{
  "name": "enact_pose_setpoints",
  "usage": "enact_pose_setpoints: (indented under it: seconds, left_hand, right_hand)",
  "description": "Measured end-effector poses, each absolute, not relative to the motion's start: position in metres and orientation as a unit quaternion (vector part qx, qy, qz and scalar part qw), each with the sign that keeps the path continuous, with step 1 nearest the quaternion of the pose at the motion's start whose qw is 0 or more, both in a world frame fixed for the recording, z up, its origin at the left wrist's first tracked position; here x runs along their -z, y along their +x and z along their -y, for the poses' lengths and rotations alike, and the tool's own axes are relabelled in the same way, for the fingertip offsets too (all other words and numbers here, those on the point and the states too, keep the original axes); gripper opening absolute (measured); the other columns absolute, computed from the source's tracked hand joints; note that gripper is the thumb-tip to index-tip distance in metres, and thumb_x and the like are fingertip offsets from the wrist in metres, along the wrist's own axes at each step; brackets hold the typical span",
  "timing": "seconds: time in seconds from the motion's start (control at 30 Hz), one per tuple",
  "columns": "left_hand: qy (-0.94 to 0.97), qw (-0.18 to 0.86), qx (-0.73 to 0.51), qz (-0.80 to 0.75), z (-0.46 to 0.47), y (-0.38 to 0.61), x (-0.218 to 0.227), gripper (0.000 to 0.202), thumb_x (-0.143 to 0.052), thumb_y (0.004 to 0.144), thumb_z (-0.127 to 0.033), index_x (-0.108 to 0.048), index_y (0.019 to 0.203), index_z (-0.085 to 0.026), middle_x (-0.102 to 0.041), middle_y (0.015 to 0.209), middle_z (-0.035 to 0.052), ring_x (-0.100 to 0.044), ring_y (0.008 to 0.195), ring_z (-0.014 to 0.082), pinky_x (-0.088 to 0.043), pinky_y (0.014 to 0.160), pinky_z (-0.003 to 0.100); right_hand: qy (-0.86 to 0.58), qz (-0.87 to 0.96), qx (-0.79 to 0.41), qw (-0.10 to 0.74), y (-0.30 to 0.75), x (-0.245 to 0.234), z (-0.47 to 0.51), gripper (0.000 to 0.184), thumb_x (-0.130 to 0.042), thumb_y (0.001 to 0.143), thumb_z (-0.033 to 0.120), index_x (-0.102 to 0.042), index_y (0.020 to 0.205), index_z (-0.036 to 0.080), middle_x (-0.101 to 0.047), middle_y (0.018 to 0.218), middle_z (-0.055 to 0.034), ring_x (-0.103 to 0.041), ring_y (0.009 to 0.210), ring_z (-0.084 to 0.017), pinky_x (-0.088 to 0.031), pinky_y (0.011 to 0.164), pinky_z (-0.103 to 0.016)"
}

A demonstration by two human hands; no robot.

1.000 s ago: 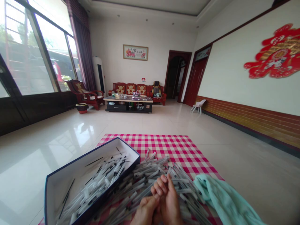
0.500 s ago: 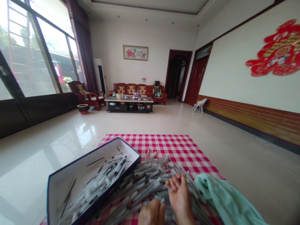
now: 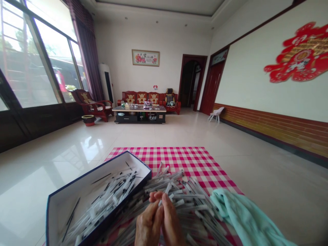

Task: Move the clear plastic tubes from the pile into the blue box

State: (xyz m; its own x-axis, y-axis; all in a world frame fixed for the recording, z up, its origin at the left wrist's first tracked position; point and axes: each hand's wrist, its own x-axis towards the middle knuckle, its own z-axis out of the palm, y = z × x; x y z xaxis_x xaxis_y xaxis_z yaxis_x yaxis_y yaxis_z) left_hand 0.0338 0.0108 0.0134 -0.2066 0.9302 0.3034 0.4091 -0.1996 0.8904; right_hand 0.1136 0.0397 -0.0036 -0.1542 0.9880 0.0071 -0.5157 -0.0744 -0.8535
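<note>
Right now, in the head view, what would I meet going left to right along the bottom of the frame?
White box with navy rim → left hand → right hand → mint-green cloth

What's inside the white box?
The white box holds a loose heap of clear tubes with black parts; the heap hides most of the box floor.
</note>
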Motion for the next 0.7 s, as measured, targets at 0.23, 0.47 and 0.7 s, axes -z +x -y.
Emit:
enact_pose_setpoints:
  seconds: [0.23,0.47,0.7]
  left_hand:
    - [0.56,0.006,-0.366,-0.743,-0.017,-0.036,-0.039,0.029,-0.045,0.088,-0.035,-0.066,0.102,-0.021,-0.068,0.09,0.0062,-0.065,0.079,0.0219,-0.042,0.063,0.026]
    - [0.502,-0.04,-0.189,-0.843,-0.018,-0.098,-0.033,0.038,-0.037,0.092,-0.033,-0.062,0.116,-0.018,-0.067,0.104,0.01,-0.063,0.09,0.0278,-0.045,0.075,0.035]
    - [0.599,-0.059,-0.291,-0.743,-0.02,-0.071,-0.035,0.025,-0.047,0.088,-0.032,-0.068,0.098,-0.024,-0.068,0.102,0.0041,-0.062,0.093,0.0207,-0.046,0.081,0.028]
  right_hand:
    - [-0.314,0.277,-0.642,0.643,0.129,-0.002,-0.054,0.038,-0.064,0.078,0.05,-0.066,0.1,0.019,-0.072,0.09,-0.0059,-0.065,0.084,-0.022,-0.052,0.074,-0.035]
    - [-0.316,0.232,-0.614,0.685,0.142,0.0,-0.062,0.036,-0.071,0.071,0.046,-0.067,0.092,0.018,-0.07,0.073,-0.0012,-0.063,0.066,-0.016,-0.052,0.062,-0.028]
    - [-0.324,0.252,-0.594,0.692,0.143,0.0,-0.062,0.032,-0.07,0.073,0.045,-0.066,0.089,0.018,-0.068,0.069,0.0007,-0.059,0.06,-0.014,-0.051,0.057,-0.027]
